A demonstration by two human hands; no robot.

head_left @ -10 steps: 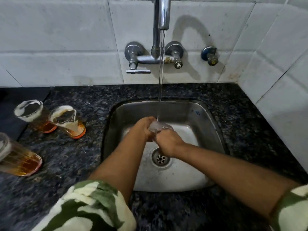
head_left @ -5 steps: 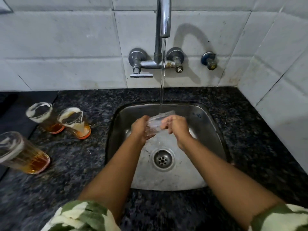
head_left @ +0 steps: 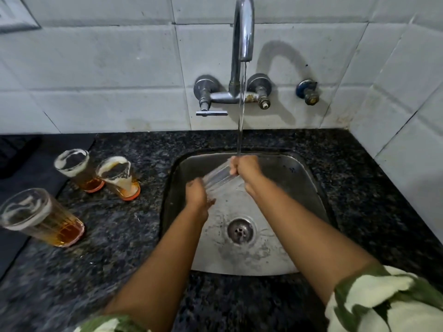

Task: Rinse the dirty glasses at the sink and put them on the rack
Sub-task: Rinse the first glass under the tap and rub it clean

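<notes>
A clear glass lies tilted over the steel sink, under the running stream from the tap. My right hand grips its upper end, where the water lands. My left hand holds its lower end. Three dirty glasses with amber liquid and foam stand on the counter to the left: one at the back, one beside it, and one nearer to me.
The dark speckled stone counter surrounds the sink. A dark mat lies at the far left. White tiled walls close the back and right. A lever handle and a small valve stick out of the wall.
Both hands have raised the glass and tilted it, the right hand moving up to its top end under the stream. The view has shifted a little to the left.
</notes>
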